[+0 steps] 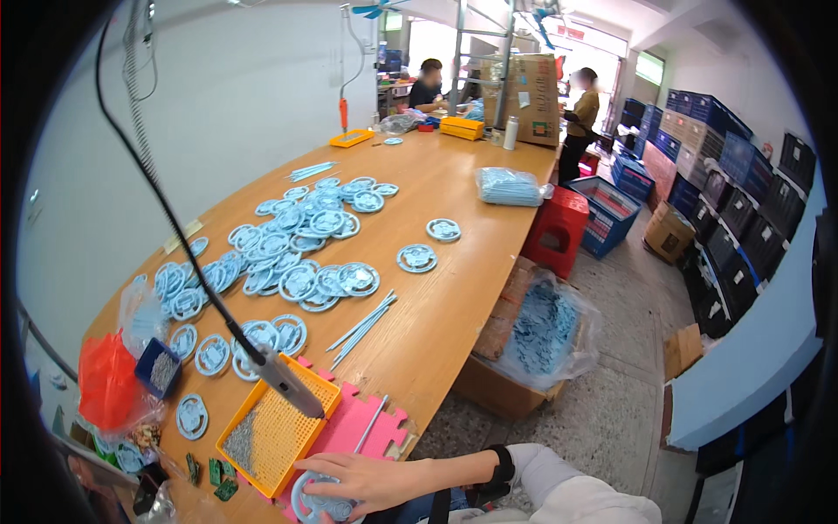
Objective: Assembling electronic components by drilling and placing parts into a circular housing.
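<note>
My right hand point(371, 486) reaches in from the lower right, palm down. Its fingers lie across a round light-blue plastic piece point(316, 501) with a raised design, the thumb at its near side. My left hand is not in view. A grey electric screwdriver point(291, 387) hangs on its cord, tip over a yellow tray point(301, 437) that holds small grey screws point(241, 444). Beside the tray lies a pink foam mat point(362, 419) with a thin light-blue rod point(372, 423) on it.
Many round light-blue pieces point(297, 218) are heaped on the wooden table point(436, 332), near loose rods point(362, 329). At left stand a blue screw bin point(159, 370) and a red bag point(106, 381). A lined carton point(541, 336) and red stool point(559, 229) flank the table; two people are beyond.
</note>
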### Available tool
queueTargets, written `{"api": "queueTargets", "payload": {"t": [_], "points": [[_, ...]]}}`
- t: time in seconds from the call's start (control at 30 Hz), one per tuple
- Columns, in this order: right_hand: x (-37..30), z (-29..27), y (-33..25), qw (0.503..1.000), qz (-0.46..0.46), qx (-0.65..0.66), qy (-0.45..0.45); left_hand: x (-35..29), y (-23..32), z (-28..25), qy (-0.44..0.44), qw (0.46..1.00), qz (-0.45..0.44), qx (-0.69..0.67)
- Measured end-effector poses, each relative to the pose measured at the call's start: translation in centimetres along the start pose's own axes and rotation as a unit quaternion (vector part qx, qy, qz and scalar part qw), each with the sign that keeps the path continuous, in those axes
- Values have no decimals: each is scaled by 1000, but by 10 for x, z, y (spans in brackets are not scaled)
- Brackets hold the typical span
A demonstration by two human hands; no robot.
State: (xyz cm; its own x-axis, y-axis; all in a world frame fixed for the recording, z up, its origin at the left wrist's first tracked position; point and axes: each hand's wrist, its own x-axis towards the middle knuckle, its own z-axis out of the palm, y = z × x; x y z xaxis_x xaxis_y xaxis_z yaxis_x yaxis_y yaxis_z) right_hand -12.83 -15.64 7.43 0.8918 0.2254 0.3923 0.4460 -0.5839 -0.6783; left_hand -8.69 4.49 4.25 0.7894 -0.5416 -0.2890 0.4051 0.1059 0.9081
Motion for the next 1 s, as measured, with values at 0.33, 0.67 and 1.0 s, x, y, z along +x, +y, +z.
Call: {"api": "queueTargets", "payload": {"t": [0.33,0.67,1.0], "points": [[27,-20,27,996,33,-32,-79,6,16,-23,38,986,90,132],[39,-1,34,982,25,-37,-183,6,5,-43,2,990,-53,127],[43,6,29,974,38,-83,-209,13,-9,-39,-63,993,-49,85]]}}
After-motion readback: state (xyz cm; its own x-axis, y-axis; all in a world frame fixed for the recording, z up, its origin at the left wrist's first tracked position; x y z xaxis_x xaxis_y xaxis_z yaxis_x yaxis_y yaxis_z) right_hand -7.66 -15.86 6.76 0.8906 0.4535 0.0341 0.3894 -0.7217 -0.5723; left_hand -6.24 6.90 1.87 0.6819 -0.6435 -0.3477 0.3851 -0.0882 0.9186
